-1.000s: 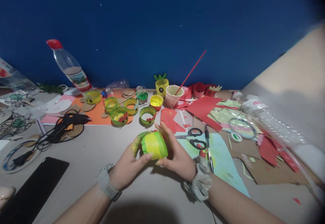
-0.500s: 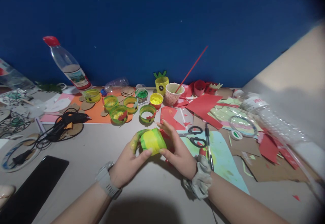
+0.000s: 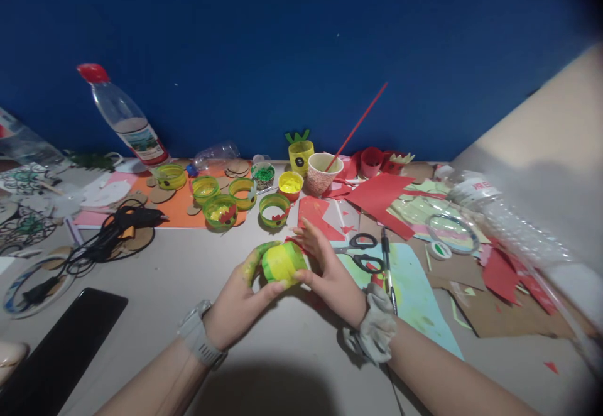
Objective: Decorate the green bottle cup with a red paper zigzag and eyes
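Between both hands, above the table, is a small round cup (image 3: 281, 262) painted bright yellow with green at its edges, its side facing me. My left hand (image 3: 241, 298), paint-stained on the fingers, wraps its left side with the thumb along the lower front. My right hand (image 3: 332, 281) holds the right side, thumb on the front and fingers raised behind. The cup's opening is hidden from me. Just beyond stand several similar green-yellow cups, among them one with red zigzag paper (image 3: 274, 210) and another with paint inside (image 3: 220, 212).
Black-handled scissors (image 3: 365, 254) and a pen (image 3: 387, 265) lie to the right on blue paper (image 3: 419, 296). Behind are a yellow paint pot (image 3: 291, 185) and a paper cup (image 3: 323, 177) holding a red stick. A glue gun (image 3: 136, 217) and phone (image 3: 70, 347) lie left.
The painted cup has turned slightly and shifted a little in my hands. My right fingers have moved lower and its thumb lies further over the front.
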Demonstrator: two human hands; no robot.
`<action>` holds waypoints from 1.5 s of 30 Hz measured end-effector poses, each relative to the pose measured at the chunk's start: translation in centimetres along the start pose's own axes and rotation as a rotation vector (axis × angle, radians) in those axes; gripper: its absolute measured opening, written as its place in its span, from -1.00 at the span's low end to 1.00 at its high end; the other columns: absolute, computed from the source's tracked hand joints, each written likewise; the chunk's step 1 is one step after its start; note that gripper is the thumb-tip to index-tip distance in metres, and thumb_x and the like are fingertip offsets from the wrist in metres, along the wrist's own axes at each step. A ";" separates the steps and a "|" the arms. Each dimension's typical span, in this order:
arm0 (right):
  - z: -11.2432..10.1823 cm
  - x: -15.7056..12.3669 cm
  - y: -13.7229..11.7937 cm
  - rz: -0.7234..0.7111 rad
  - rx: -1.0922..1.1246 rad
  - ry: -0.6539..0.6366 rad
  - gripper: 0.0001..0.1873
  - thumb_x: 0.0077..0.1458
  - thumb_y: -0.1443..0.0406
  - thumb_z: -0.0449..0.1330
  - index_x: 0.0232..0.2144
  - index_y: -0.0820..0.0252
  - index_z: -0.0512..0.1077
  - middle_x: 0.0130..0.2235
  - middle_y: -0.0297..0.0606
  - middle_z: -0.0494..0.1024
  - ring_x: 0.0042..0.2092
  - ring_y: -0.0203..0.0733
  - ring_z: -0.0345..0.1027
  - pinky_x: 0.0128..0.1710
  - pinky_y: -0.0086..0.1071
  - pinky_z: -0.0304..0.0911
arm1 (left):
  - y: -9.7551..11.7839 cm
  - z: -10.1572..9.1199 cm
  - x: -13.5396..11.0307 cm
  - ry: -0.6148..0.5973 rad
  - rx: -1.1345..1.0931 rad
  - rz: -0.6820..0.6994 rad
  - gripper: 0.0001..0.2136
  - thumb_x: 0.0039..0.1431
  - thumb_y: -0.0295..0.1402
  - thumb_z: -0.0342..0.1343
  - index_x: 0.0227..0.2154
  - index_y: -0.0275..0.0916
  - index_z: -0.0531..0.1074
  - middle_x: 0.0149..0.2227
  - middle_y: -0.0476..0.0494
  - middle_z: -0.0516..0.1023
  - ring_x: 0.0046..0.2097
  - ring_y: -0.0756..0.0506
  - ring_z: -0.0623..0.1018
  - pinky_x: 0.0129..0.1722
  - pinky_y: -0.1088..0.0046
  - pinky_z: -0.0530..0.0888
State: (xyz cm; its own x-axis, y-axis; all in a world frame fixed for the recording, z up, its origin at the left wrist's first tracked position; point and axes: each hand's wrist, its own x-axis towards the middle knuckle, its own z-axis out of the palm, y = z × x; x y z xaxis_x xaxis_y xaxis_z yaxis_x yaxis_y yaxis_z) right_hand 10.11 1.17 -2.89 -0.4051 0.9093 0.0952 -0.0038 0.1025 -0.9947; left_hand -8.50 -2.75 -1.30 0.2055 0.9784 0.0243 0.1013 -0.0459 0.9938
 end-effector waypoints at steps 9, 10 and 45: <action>0.0 -0.1 0.2 -0.021 0.003 0.016 -0.16 0.07 0.09 0.28 0.28 0.00 -0.03 0.23 -0.10 0.20 0.24 -0.05 0.11 0.26 -0.06 -0.02 | 0.0 0.0 0.0 -0.012 -0.015 0.010 -0.61 0.24 -0.29 0.14 0.11 -0.09 0.25 0.09 -0.08 0.41 0.08 -0.07 0.42 0.08 0.45 0.38; 0.0 -0.1 0.2 -0.025 0.000 0.018 -0.16 0.07 0.08 0.28 0.28 0.00 -0.03 0.22 -0.10 0.20 0.23 -0.05 0.11 0.26 -0.06 -0.01 | -0.1 0.0 0.0 -0.010 -0.018 0.012 -0.61 0.24 -0.29 0.14 0.11 -0.09 0.24 0.09 -0.08 0.40 0.09 -0.07 0.41 0.09 0.45 0.37; -0.3 -0.5 -4.7 -0.159 -0.463 -0.034 -0.92 0.23 0.27 0.12 -0.34 0.10 0.31 -0.23 -0.27 0.38 -0.13 -0.13 0.28 -0.11 -0.26 0.19 | -0.4 0.3 -0.4 0.074 0.034 0.104 -0.35 0.11 -0.31 0.28 0.19 0.03 0.07 0.23 -0.11 0.19 0.24 -0.17 0.22 0.24 0.22 0.18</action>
State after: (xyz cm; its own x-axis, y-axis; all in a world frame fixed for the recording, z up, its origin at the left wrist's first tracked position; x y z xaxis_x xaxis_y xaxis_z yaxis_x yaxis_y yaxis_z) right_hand 10.58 0.32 1.74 -0.4621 0.8550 0.2356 0.3358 0.4145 -0.8458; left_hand -8.35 -3.18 -1.76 0.1446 0.9800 0.1364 0.1165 -0.1538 0.9812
